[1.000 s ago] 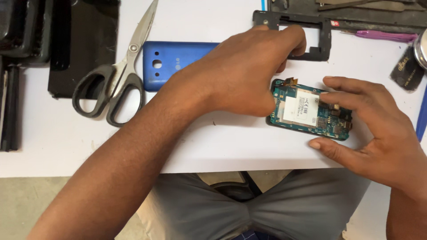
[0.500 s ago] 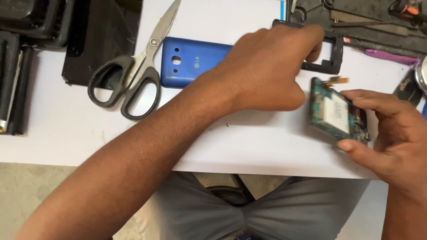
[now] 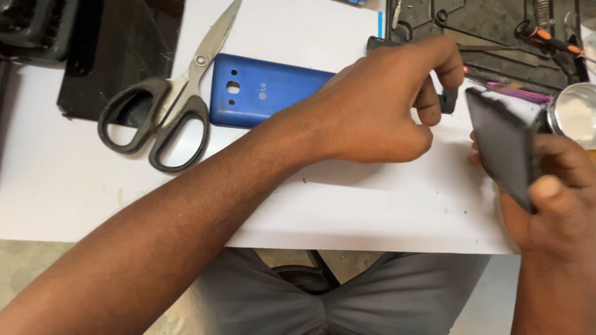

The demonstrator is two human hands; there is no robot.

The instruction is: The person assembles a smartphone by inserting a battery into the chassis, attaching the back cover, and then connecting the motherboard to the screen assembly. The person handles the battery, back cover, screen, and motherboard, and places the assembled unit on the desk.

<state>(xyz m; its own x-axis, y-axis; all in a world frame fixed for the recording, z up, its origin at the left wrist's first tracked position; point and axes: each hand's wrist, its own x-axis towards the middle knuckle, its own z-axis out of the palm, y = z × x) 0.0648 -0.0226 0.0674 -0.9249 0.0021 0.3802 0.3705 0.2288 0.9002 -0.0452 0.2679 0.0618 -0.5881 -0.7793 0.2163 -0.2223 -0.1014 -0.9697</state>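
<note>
My left hand (image 3: 379, 105) reaches across the white table (image 3: 347, 211) with its fingers curled in. Its index finger rests by a black phone frame (image 3: 448, 99) that the hand mostly hides. Nothing shows inside the fingers. At the right edge my right hand (image 3: 559, 211) grips a phone body (image 3: 503, 146), tilted up on its edge with the dark screen side towards me. A blue phone back cover (image 3: 267, 93) lies flat behind my left forearm.
Black-handled scissors (image 3: 167, 118) lie left of the blue cover. Dark slabs and trays (image 3: 118, 56) sit at the far left. A dark work mat (image 3: 496, 31) with an orange-tipped screwdriver (image 3: 546, 34), a purple tool (image 3: 515, 90) and a round shiny tin (image 3: 574, 115) fill the back right.
My right hand lifted the phone body off the table and turned it over, from circuit side up to dark screen side facing me. The left hand stayed near the black frame.
</note>
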